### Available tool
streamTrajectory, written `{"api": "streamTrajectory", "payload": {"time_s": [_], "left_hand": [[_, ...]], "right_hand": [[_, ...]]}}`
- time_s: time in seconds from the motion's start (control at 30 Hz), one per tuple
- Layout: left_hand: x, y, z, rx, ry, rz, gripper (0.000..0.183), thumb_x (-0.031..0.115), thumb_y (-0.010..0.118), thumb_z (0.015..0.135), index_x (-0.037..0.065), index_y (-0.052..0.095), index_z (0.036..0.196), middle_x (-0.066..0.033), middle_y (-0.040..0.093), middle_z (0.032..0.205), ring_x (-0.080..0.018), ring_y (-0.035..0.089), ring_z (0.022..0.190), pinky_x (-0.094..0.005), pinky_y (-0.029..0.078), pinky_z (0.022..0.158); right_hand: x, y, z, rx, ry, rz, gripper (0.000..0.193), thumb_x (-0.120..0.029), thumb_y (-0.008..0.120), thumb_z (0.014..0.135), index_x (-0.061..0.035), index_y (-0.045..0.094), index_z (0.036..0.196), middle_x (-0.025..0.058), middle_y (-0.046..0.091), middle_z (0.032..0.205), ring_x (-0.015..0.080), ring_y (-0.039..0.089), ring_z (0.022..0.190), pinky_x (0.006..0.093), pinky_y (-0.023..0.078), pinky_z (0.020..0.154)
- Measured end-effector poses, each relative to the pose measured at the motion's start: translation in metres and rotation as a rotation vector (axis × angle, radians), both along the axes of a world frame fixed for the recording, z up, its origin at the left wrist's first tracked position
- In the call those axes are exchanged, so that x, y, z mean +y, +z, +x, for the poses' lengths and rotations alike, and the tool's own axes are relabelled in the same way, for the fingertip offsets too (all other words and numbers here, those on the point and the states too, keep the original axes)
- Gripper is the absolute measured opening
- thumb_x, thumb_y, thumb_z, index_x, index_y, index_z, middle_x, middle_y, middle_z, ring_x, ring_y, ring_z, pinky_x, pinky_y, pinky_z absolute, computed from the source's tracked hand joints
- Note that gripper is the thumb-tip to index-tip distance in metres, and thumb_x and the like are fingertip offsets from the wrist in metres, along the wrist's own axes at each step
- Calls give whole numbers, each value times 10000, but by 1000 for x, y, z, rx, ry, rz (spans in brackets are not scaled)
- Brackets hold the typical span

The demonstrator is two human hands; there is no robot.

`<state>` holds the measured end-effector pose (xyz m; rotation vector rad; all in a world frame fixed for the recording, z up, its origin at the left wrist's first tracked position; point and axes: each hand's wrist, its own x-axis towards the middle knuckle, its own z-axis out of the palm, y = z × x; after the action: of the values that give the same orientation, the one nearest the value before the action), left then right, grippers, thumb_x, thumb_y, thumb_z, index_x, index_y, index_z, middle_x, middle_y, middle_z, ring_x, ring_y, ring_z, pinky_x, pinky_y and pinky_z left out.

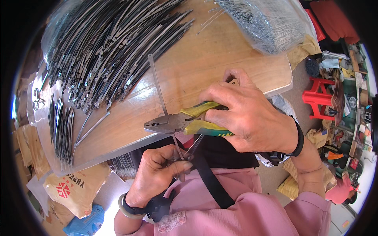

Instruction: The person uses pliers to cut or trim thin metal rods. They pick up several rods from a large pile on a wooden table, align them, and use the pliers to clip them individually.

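My right hand (pixel 248 114) is closed round the yellow-and-green handles of a pair of pliers (pixel 167 123), whose metal jaws point left over the table's near edge. A thin flat metal strip (pixel 157 83) with a hole at its far end runs behind the jaws, and a narrow length continues below them. Lower down, my left hand (pixel 159 171) pinches that narrow length between thumb and fingers. Thin wires (pixel 193 146) also stick out of the left hand toward the pliers. Whether the jaws grip the strip cannot be made out.
On the wooden table (pixel 189 51) lie a large heap of dark metal strips (pixel 114 51) and a smaller bundle (pixel 62 129) at left. A clear bag of thin wires (pixel 267 25) sits far right. A red stool (pixel 318 96), paper sacks (pixel 76 188) and cluttered shelves surround it.
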<state>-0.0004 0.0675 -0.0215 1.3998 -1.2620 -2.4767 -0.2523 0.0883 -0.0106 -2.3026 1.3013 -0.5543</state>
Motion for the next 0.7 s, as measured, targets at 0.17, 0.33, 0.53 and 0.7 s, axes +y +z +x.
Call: {"api": "streamTrajectory", "payload": {"time_s": [0.17, 0.33, 0.53, 0.7], "left_hand": [[-21, 0, 3, 93, 7, -233, 195, -81, 621, 837, -74, 659, 1029, -84, 671, 852, -140, 635, 822, -261, 507, 764], [-30, 10, -7, 75, -77, -225, 257, -3, 643, 815, -26, 649, 1070, -76, 702, 898, -145, 648, 806, -277, 509, 721], [4, -26, -8, 157, 38, -131, 209, 71, 599, 877, 12, 609, 1077, -78, 622, 724, -136, 602, 617, -300, 465, 558], [7, -5, -15, 199, 432, 224, 128, 91, 599, 935, -26, 633, 975, -24, 581, 671, -75, 472, 496, -215, 353, 454]], "right_hand": [[5, 2, 0, -33, -51, -45, 260, -43, 666, 546, -6, 601, 796, 128, 578, 1047, 282, 580, 815, 476, 355, 866], [11, 9, 13, -85, -44, -83, 195, -84, 673, 566, -12, 607, 735, 125, 585, 1001, 259, 578, 807, 472, 367, 824], [15, -1, 24, -109, -51, -120, 225, -107, 686, 573, -45, 616, 777, 114, 590, 1024, 253, 591, 846, 509, 351, 834], [20, 7, 10, -92, -272, -126, 238, -84, 724, 578, -11, 644, 790, 124, 604, 1056, 276, 612, 872, 463, 422, 811]]}}
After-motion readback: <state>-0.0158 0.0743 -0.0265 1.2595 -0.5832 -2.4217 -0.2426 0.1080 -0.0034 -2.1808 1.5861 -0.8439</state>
